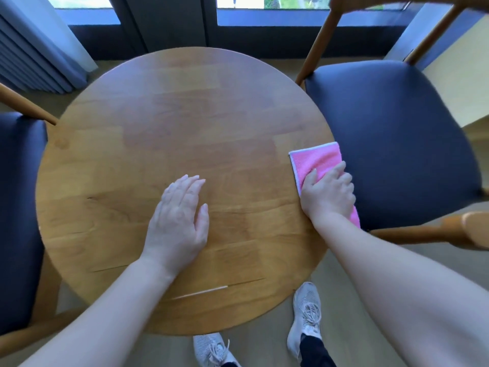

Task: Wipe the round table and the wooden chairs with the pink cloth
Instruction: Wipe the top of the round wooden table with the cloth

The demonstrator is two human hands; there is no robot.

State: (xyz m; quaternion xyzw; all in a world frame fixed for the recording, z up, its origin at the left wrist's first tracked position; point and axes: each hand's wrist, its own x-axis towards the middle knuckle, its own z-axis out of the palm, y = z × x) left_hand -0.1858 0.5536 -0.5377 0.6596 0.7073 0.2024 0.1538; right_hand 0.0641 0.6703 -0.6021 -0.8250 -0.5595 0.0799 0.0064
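The round wooden table (164,123) fills the middle of the view. A folded pink cloth (315,161) with a white edge lies at the table's right rim and hangs partly over it. My right hand (328,193) grips the cloth from above, fingers curled over its outer side at the rim. Flat on the tabletop near the front middle rests my left hand (180,218), fingers straight, holding nothing. One wooden chair with a dark blue seat (391,139) stands right of the table. A second chair (18,207) stands at the left.
The right chair's wooden arm (436,230) juts toward me just below the cloth. Glass doors (169,25) and a pale curtain (39,49) stand behind the table. My feet in white sneakers (304,319) are on the floor at the table's front edge.
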